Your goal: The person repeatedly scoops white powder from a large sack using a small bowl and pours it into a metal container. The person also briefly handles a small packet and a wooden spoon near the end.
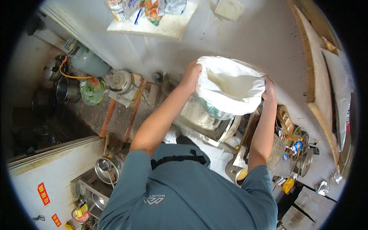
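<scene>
Between my hands hangs a white woven sack (230,86), its mouth spread wide and its rim folded outward. My left hand (192,75) grips the rim on one side, and my right hand (269,87) grips the opposite side. Green print shows on the sack's lower outside. Inside it looks pale, and I cannot tell how much it holds. Below and partly hidden by the sack is a bin or machine hopper with a metal edge (201,138), holding a pale flour-like powder (198,113).
A gas cylinder (89,59) with an orange hose stands at left, near pots and a lidded steel pot (120,80). A wall shelf (155,33) holds packets. Wooden shelving (312,74) juts out at right. Steel bowls (106,169) sit lower left; a pot (236,172) stands near my right elbow.
</scene>
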Available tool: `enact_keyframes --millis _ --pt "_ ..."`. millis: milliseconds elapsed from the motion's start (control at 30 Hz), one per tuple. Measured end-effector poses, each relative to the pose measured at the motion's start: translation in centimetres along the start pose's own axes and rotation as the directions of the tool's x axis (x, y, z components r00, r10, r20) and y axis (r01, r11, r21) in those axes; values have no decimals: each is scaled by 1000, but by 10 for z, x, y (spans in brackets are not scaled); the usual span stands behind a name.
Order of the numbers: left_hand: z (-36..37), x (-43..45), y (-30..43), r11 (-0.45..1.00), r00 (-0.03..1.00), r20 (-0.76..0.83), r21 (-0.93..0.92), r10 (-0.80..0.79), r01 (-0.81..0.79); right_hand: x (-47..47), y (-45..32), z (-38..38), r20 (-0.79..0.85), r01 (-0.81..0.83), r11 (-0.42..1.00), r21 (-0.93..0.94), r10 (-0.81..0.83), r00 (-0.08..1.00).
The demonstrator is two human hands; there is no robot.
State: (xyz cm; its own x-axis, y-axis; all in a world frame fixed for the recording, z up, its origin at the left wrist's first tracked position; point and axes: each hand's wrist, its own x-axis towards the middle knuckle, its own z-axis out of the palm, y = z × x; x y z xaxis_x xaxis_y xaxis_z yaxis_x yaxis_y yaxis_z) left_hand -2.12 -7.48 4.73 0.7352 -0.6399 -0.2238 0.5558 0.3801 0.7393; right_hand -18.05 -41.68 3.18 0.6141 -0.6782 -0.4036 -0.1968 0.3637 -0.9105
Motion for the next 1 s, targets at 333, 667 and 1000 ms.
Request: enact_keyframes --millis 333,667,1000 --pt "-46 -33 -18 721 993 47 684 108 -111 -157 95 11 -48 32 999 -33 -33 998" --pt "-97 -3 -115 983 971 184 131 -151 128 -76 181 -116 240 -40 724 689 -176 955" --pt "-9 -30 -44 421 959 49 891 279 -168 -120 81 -6 136 341 721 -603 -329 935"
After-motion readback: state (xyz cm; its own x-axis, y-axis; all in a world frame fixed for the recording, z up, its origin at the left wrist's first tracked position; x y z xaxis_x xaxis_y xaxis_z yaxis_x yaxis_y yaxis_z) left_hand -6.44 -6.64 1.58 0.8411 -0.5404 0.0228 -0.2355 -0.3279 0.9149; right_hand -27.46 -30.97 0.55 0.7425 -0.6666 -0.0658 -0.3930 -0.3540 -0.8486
